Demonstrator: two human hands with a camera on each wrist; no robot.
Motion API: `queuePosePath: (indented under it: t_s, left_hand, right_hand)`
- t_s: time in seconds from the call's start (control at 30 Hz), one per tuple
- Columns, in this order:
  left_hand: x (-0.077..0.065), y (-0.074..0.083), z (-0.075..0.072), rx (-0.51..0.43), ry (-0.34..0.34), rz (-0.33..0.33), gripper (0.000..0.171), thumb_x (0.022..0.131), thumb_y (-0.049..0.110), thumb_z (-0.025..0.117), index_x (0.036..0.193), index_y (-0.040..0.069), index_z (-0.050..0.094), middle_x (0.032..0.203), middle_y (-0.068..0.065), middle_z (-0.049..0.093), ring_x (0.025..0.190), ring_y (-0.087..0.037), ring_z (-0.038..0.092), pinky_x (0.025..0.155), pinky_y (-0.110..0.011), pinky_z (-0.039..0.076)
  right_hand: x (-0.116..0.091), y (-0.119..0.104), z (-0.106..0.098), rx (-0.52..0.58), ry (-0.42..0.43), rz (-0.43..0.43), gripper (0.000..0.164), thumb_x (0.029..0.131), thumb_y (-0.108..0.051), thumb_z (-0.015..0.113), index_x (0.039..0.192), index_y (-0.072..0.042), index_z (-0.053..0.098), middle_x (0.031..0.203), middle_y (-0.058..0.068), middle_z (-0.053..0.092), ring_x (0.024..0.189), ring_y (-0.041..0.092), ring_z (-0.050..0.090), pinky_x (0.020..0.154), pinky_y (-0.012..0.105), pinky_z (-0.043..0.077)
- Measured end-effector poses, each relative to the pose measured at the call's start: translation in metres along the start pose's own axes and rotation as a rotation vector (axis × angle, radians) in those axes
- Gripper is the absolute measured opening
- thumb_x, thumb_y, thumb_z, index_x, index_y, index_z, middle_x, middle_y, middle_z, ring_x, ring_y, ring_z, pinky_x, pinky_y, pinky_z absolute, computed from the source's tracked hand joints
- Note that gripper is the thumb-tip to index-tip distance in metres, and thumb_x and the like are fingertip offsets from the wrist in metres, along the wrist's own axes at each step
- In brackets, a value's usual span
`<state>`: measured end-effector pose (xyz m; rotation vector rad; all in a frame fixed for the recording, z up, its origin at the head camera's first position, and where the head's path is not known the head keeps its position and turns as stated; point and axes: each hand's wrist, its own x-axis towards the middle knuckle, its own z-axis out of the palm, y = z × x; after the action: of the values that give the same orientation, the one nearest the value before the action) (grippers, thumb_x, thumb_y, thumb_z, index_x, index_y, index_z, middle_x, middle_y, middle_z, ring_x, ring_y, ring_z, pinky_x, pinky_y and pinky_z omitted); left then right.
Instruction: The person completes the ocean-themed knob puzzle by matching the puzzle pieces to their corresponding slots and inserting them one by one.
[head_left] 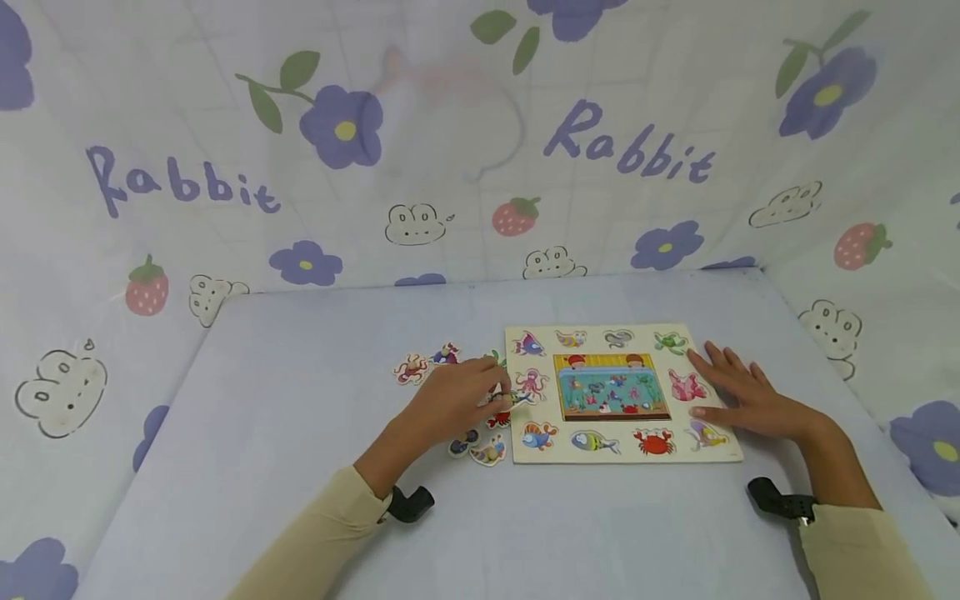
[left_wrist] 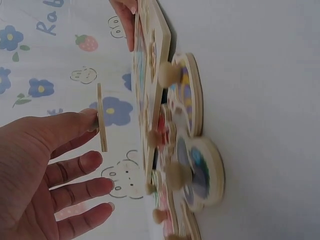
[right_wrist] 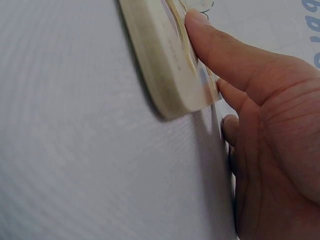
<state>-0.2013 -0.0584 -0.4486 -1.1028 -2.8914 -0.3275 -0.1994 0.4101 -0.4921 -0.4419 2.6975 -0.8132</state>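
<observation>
A wooden peg puzzle board [head_left: 600,457] with printed sea animals around an aquarium picture lies flat on the table. Above its left edge my left hand [head_left: 450,396] pinches a thin wooden puzzle piece [left_wrist: 102,120] between thumb and finger; it looks like a striped fish in the head view. In the left wrist view the piece shows edge-on, the other fingers spread loosely. My right hand [head_left: 757,402] rests at the board's right edge, fingers extended, thumb [right_wrist: 212,40] touching its top. Partly under the left hand is a red piece [head_left: 498,420].
Loose knobbed pieces lie left of the board: an octopus piece [head_left: 410,369], a blue and red piece [head_left: 445,354], a dark round-ended piece [head_left: 462,443] and a multicoloured piece [head_left: 489,451]. A patterned curtain [head_left: 450,167] stands behind the white table [head_left: 300,467].
</observation>
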Motion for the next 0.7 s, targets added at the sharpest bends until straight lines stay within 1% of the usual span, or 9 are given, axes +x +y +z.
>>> queuePosePath:
  t_s: [0.1,0.23,0.37,0.47,0.6,0.7]
  left_hand:
    - [0.007,0.007,0.003,-0.008,-0.01,0.011,0.021,0.099,0.043,0.065,0.109,0.025,0.068,0.105,0.008,0.063,0.083,-0.007,0.054,0.067,-0.023,0.047]
    - [0.016,0.016,0.007,-0.014,-0.045,0.028,0.02,0.099,0.043,0.065,0.109,0.026,0.069,0.101,0.008,0.061,0.081,-0.007,0.053,0.065,-0.024,0.046]
    - [0.023,0.025,0.011,-0.03,-0.079,0.039,0.02,0.1,0.044,0.064,0.11,0.027,0.069,0.107,0.009,0.063,0.086,-0.007,0.056,0.068,-0.024,0.048]
    - [0.028,0.032,0.015,-0.037,-0.084,0.057,0.02,0.1,0.045,0.063,0.11,0.028,0.068,0.11,0.009,0.063,0.087,-0.006,0.056,0.068,-0.024,0.048]
    - [0.034,0.04,0.021,-0.027,-0.08,0.093,0.02,0.1,0.046,0.063,0.109,0.029,0.068,0.105,0.011,0.061,0.082,-0.005,0.053,0.064,-0.022,0.045]
    - [0.038,0.046,0.026,-0.026,-0.088,0.105,0.021,0.099,0.046,0.064,0.11,0.03,0.069,0.104,0.011,0.061,0.083,-0.004,0.053,0.064,-0.021,0.045]
  right_hand:
    - [0.0,0.0,0.0,-0.005,0.0,0.004,0.099,0.089,-0.045,0.071,0.164,-0.02,0.01,0.166,0.026,-0.006,0.15,0.049,-0.016,0.111,0.067,-0.018]
    - [0.0,0.001,0.0,-0.003,-0.003,0.008,0.1,0.089,-0.046,0.071,0.164,-0.02,0.01,0.166,0.026,-0.006,0.15,0.049,-0.017,0.111,0.067,-0.018]
    - [0.001,0.003,0.001,-0.002,-0.002,0.007,0.1,0.089,-0.046,0.071,0.164,-0.019,0.01,0.166,0.026,-0.006,0.15,0.049,-0.017,0.111,0.067,-0.018]
    - [0.001,0.003,0.001,-0.003,0.003,0.009,0.1,0.088,-0.046,0.071,0.163,-0.019,0.01,0.166,0.026,-0.006,0.15,0.049,-0.017,0.111,0.067,-0.018]
    - [0.001,0.003,0.001,-0.014,0.007,0.009,0.1,0.088,-0.046,0.071,0.163,-0.018,0.011,0.166,0.027,-0.006,0.15,0.049,-0.016,0.111,0.068,-0.018]
    - [0.001,0.003,0.001,-0.02,0.007,0.008,0.1,0.088,-0.046,0.071,0.163,-0.018,0.01,0.166,0.027,-0.006,0.15,0.05,-0.016,0.111,0.069,-0.017]
